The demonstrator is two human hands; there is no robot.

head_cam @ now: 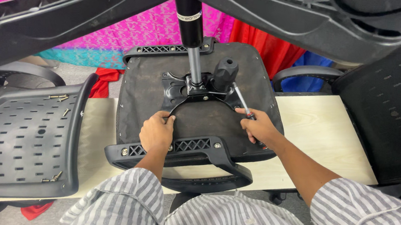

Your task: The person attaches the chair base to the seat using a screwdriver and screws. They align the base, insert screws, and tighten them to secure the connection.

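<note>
Mid-frame, upside-down seat [200, 122] lies on the worktop [321, 135]. Mechanism plate [197, 91] sits on its underside, gas cylinder [190, 27] and base already fitted. Right hand [258, 127] grips a screwdriver [241, 100], tip at the plate's right corner. Left hand [157, 132] closed on the plate's lower-left edge. Loose screws [60, 99] remain on the backrest [24, 147], frame left: fastening looks unfinished.

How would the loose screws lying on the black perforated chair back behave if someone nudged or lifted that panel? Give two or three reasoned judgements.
The loose screws would probably roll or slide, since they lie unfastened on the smooth, curved black perforated chair back. Being small, some might drop through or catch in its slots. The panel overhangs the pale table, so lifting it could tip and spill them.
</note>
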